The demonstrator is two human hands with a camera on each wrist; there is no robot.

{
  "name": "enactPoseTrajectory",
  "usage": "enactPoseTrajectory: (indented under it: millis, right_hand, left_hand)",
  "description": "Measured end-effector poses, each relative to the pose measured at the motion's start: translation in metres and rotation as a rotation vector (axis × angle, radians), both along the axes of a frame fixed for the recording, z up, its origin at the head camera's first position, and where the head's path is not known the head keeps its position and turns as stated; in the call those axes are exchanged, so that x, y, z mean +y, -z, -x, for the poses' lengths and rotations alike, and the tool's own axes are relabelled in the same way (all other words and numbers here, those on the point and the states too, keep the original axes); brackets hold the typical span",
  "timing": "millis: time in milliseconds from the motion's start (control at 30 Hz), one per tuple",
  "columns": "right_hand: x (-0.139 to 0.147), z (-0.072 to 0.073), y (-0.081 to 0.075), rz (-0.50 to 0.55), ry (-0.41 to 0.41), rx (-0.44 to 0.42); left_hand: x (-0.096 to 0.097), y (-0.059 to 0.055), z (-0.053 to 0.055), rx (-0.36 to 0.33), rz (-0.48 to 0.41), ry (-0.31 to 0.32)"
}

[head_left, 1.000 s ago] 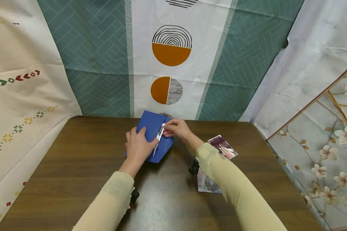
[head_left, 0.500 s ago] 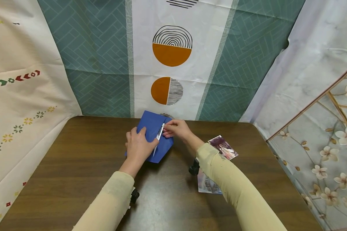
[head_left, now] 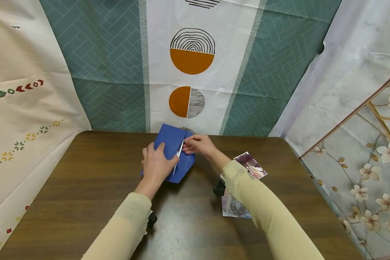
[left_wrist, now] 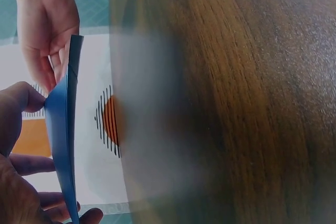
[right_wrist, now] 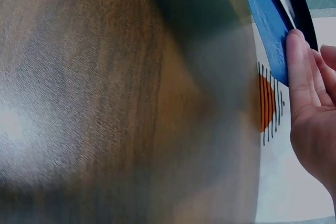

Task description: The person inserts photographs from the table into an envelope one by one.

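Note:
In the head view a blue envelope (head_left: 168,139) is held up near the table's far edge, tilted, with its mouth and flap toward the right. The white edge of a card (head_left: 180,150) shows as a thin strip in that mouth. My left hand (head_left: 156,162) grips the envelope, thumb at the opening. My right hand (head_left: 201,146) pinches the upper end of the card's edge, its other fingers against the flap. From the right wrist, the envelope (right_wrist: 265,19) appears with those fingers lying along it. The left wrist view has the envelope (left_wrist: 63,129) edge-on, hiding the card.
Right of the envelope, a purple-toned picture card (head_left: 251,165) lies on the brown wooden table (head_left: 100,202). A paler picture card (head_left: 233,207) nearer me is partly covered by the right sleeve (head_left: 263,206). Patterned cloth (head_left: 117,72) hangs behind the table.
Less of the card's face shows in the envelope's mouth; its visible part has narrowed from a printed strip to a thin white edge. Both hands stay almost in place.

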State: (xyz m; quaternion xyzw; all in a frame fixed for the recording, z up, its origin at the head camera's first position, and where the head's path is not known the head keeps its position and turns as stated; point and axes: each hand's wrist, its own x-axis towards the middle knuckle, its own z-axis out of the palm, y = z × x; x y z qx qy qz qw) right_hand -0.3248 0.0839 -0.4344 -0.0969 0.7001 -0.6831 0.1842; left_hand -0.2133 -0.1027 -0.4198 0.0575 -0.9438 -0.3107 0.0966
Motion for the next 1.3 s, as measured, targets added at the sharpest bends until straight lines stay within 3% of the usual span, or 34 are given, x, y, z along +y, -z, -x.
enactPoseTrajectory:
  millis: [367, 533, 767, 933, 1300]
  right_hand:
    - [0.010, 0.002, -0.011, -0.078, -0.083, -0.031]
    - [0.023, 0.003, -0.018, -0.111, -0.099, 0.002]
    - [0.050, -0.003, -0.032, -0.221, -0.137, 0.096]
    - [0.078, -0.014, -0.040, -0.359, -0.163, 0.173]
    - [0.132, -0.044, -0.040, -0.691, -0.201, 0.400]
  left_hand:
    - [-0.001, 0.000, 0.002, -0.019, 0.008, -0.001]
    - [-0.003, -0.001, 0.003, -0.010, 0.008, 0.002]
    - [-0.009, 0.001, 0.002, 0.002, -0.003, 0.001]
    - [-0.012, 0.002, 0.002, -0.011, -0.009, 0.000]
    - [-0.012, 0.001, 0.000, -0.023, 0.004, 0.005]
